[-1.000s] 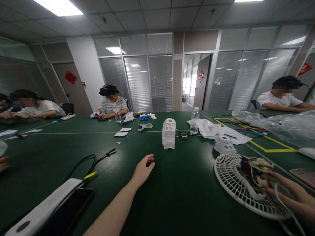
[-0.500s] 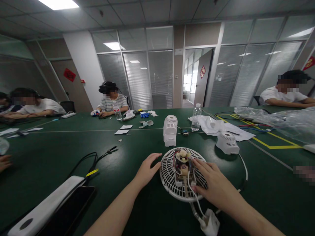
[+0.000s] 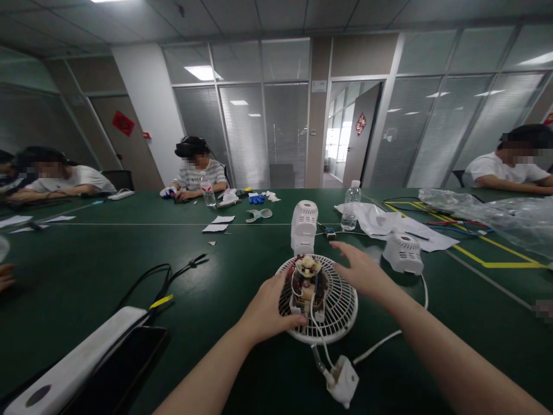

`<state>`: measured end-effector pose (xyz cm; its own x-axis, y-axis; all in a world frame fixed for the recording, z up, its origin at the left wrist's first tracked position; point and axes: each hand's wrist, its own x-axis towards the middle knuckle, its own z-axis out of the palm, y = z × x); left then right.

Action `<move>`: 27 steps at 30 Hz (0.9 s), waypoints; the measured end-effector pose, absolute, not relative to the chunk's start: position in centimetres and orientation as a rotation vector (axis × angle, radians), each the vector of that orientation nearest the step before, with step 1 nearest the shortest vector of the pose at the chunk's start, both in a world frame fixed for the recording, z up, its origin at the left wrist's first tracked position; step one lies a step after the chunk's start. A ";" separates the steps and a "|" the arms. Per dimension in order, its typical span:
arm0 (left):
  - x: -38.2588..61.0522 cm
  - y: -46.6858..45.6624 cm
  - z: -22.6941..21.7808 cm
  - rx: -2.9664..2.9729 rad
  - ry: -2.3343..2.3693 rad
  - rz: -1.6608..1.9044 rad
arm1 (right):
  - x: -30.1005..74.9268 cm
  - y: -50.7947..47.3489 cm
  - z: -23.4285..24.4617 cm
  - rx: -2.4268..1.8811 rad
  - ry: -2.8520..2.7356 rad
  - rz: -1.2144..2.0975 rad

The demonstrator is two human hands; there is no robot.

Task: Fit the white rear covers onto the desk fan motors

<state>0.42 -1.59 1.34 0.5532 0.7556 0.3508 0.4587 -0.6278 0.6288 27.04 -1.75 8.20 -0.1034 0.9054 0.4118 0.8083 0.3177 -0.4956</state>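
A round white fan grille (image 3: 339, 311) lies on the table in front of me. On it stands an exposed fan motor (image 3: 307, 291) with wires and a pale round part on top. My left hand (image 3: 274, 305) curves round the motor's left side, with the thumb low at its front and the fingertips partly hidden. My right hand (image 3: 367, 271) is raised over the grille's right edge, fingers apart, holding nothing. A white cord runs from the motor to a white angular piece (image 3: 343, 380) at the near side. Just behind the grille stands a white vented housing (image 3: 305, 225).
Another vented housing (image 3: 404, 253) sits to the right, near papers (image 3: 436, 236) and a water bottle (image 3: 351, 207). At left lie a long white device (image 3: 86, 357), a black phone (image 3: 125, 369) and black cables (image 3: 166, 276). Co-workers sit round the green table (image 3: 242, 253).
My right hand has left the motor's right side and risen away. My left hand has come in against the motor's left side. The grille, motor and white angular piece appear further left.
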 end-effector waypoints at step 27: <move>0.7 -1.4 1.8 2.386 1.112 0.849 | 24.8 1.8 10.0 -1.147 -1.499 0.226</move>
